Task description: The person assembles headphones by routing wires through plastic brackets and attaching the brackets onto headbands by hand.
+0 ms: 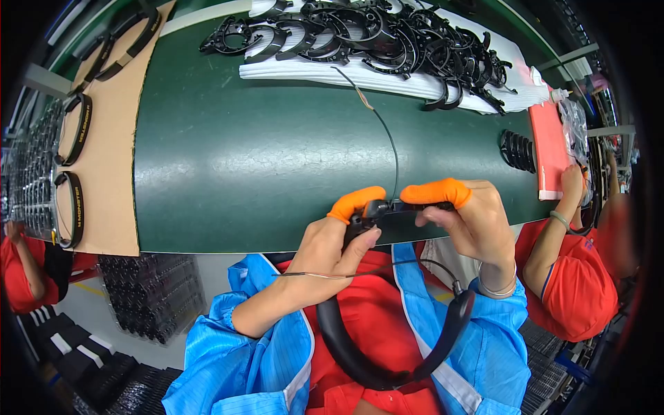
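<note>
My left hand [319, 250], an orange cot on its index finger, is closed on one end of a black headphone headband [340, 340]. The padded band curves down in front of my chest. Across from it, my right hand [481, 223] pinches a slim black plastic part [423, 206] between thumb and an orange-covered index finger. The two held parts meet between my fingertips; whether they are joined I cannot tell. A thin black cable [387, 131] runs up from there onto the green table. Another wire [325, 275], bare near its tip, crosses over my left wrist.
Many black curved plastic parts [408, 45] lie piled on white foam sheets [304, 71] at the back. Stacked black pieces [517, 151] stand at right by a red strip [548, 152]. Finished-looking headbands [71, 211] lie on cardboard [104, 152] at left. A co-worker [577, 277] sits at right.
</note>
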A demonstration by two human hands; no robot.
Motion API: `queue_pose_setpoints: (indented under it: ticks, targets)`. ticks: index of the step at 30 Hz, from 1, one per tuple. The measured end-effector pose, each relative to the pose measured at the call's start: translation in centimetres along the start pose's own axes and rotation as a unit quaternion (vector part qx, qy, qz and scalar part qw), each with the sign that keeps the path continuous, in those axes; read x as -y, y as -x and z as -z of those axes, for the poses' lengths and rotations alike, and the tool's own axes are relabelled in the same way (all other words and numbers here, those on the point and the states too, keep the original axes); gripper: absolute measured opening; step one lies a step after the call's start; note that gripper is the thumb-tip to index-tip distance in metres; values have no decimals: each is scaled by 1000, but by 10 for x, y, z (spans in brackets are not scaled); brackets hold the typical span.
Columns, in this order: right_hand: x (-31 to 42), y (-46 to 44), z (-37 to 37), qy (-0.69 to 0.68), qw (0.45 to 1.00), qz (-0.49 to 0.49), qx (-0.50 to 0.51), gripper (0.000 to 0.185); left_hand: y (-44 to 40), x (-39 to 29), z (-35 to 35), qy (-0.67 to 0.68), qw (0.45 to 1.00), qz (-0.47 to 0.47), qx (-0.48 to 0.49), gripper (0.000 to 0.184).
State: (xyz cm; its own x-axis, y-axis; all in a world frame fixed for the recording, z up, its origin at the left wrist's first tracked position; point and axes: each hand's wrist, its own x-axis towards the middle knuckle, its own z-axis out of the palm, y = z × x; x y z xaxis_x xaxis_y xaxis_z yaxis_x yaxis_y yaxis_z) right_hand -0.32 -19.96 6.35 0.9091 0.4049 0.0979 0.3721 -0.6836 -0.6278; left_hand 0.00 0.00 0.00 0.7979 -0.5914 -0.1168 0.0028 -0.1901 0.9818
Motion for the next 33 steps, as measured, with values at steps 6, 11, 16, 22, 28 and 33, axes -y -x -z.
queue_pose_setpoints:
  ticks: [6, 11, 16, 22, 28, 33]
  targets:
    - [-11, 0, -10, -147, 988, 47, -9, 26, 2, 0, 5, 14, 999, -28, -41, 36]
    - [-5, -11, -13, -253, 961, -114, 20, 35, 0, 2, -2, -29, 992, -105, -71, 40]
    - [5, -23, -27, -396, 910, -106, -58, 23, 3, 3, -4, -41, 991, -85, -96, 37]
    - [19, -6, -32, 14, 974, 20, -225, 22, 3, 12, -2, 63, 983, -84, -153, 33]
    - [13, 8, -60, 21, 966, 22, -257, 23, 1, 18, -3, 45, 970, -130, -199, 29]
    - [18, 4, -67, 29, 956, 50, -288, 27, 1, 6, 2, 31, 966, -138, -215, 22]
